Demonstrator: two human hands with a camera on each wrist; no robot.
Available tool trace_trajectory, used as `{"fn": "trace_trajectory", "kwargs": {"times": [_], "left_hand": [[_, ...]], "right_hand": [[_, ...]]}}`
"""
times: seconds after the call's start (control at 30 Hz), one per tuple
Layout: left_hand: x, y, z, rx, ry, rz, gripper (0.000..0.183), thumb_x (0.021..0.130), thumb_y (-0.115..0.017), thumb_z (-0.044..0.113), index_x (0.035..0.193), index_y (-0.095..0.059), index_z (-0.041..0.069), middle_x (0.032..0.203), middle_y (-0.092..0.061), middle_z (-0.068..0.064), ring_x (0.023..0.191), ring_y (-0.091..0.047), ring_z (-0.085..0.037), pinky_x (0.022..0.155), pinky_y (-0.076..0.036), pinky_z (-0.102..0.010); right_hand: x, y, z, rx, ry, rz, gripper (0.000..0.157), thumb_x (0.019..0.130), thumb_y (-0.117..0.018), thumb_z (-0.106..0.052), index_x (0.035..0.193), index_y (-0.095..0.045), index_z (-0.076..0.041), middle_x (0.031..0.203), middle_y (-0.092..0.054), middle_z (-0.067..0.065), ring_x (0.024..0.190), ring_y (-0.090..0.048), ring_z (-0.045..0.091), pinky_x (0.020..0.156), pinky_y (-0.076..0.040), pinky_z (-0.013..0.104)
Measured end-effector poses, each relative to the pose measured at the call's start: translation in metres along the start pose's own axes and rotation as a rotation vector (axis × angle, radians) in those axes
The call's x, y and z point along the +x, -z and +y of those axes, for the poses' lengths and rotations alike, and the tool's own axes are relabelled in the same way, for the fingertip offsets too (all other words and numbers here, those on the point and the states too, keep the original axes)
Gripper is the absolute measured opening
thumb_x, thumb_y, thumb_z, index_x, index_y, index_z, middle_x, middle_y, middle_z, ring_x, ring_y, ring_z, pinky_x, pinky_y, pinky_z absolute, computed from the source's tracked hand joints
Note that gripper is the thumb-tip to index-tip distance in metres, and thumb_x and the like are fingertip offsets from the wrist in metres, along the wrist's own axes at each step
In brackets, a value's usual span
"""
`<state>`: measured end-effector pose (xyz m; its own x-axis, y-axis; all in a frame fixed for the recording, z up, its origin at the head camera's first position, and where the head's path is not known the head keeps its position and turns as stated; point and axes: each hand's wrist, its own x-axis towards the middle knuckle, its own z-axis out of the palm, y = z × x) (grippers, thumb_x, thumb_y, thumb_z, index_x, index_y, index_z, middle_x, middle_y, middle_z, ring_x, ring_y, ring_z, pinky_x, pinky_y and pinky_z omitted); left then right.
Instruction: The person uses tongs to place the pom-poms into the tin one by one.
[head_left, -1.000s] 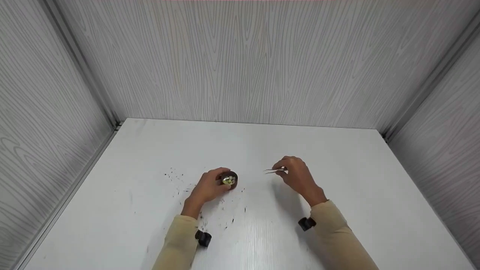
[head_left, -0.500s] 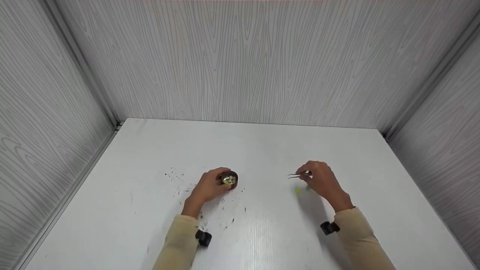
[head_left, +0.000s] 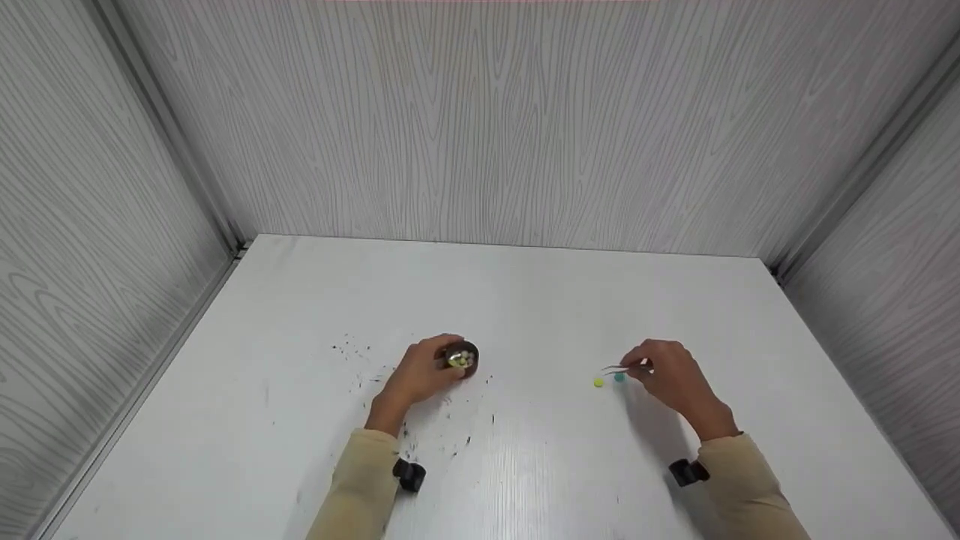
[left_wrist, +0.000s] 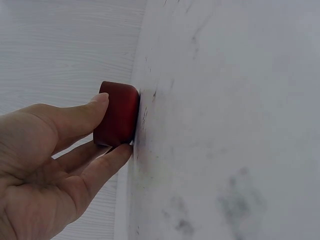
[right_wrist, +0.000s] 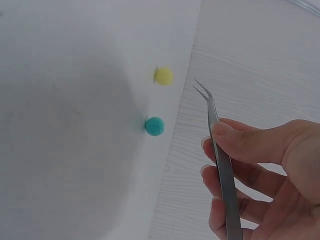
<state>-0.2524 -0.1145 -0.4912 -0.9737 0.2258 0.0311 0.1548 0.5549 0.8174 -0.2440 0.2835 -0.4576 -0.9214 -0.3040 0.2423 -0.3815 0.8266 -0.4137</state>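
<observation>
My left hand (head_left: 421,369) holds a small dark red cup (left_wrist: 119,114) between thumb and fingers, its base on the white table. Several small pale and yellow-green balls show inside the cup in the head view. In my right hand (head_left: 673,379) is a pair of curved metal tweezers (right_wrist: 223,170), pinched between thumb and fingers. The slightly parted tips hold nothing. They hover over a yellow ball (right_wrist: 163,76) and a teal ball (right_wrist: 155,126), which lie side by side on the table.
Dark specks and smudges (head_left: 405,442) mark the white table (head_left: 525,300) around the left hand. Grey wood-grain walls (head_left: 480,120) enclose the table at the back and both sides.
My right hand has moved right and towards me with the tweezers, down near the yellow and teal balls, which have come into view. The left hand and cup have stayed in place.
</observation>
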Motion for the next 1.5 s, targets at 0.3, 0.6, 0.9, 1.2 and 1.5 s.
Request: {"fn": "trace_trajectory", "kwargs": {"times": [0.3,0.6,0.9,1.2,1.5], "left_hand": [[-0.001,0.0,0.0,-0.004,-0.01,0.001,0.048,0.093,-0.073,0.005,0.14,-0.061,0.005,0.14,-0.064,-0.02,0.134,-0.059,-0.04,0.113,-0.047,-0.055],[0.0,-0.001,-0.001,0.006,-0.008,0.0,0.048,0.093,-0.073,0.005,0.14,-0.061,0.005,0.14,-0.064,-0.02,0.134,-0.059,-0.04,0.113,-0.047,-0.055],[0.0,-0.001,-0.001,-0.015,-0.011,-0.002,0.048,0.094,-0.073,0.005,0.141,-0.061,0.005,0.141,-0.063,-0.02,0.134,-0.06,-0.039,0.114,-0.047,-0.054],[0.0,-0.001,0.0,-0.015,0.009,-0.013,0.05,0.094,-0.074,0.006,0.142,-0.06,0.005,0.142,-0.062,-0.02,0.135,-0.059,-0.038,0.115,-0.046,-0.053],[0.0,-0.002,-0.001,-0.012,0.007,-0.014,0.051,0.093,-0.074,0.006,0.142,-0.059,0.005,0.142,-0.063,-0.019,0.134,-0.059,-0.038,0.113,-0.048,-0.053]], "right_hand": [[-0.004,-0.001,0.007,0.001,0.003,-0.02,0.016,0.084,-0.078,0.007,0.092,-0.082,-0.006,0.09,-0.077,0.007,0.085,-0.072,0.025,0.076,-0.06,0.045],[-0.006,-0.005,0.007,-0.022,0.0,-0.023,0.017,0.083,-0.078,0.008,0.089,-0.082,-0.008,0.087,-0.077,0.006,0.083,-0.072,0.024,0.073,-0.06,0.045],[-0.006,-0.006,0.006,-0.035,0.018,0.017,0.016,0.082,-0.079,0.008,0.086,-0.082,-0.007,0.084,-0.075,0.004,0.08,-0.071,0.022,0.07,-0.059,0.04],[-0.006,-0.014,0.005,-0.037,0.033,0.023,0.018,0.081,-0.079,0.01,0.088,-0.082,-0.005,0.086,-0.076,0.006,0.081,-0.072,0.024,0.071,-0.06,0.043],[-0.001,-0.013,-0.002,-0.044,0.025,0.052,0.015,0.081,-0.08,0.007,0.086,-0.082,-0.007,0.087,-0.076,0.005,0.082,-0.071,0.025,0.07,-0.058,0.043]]}}
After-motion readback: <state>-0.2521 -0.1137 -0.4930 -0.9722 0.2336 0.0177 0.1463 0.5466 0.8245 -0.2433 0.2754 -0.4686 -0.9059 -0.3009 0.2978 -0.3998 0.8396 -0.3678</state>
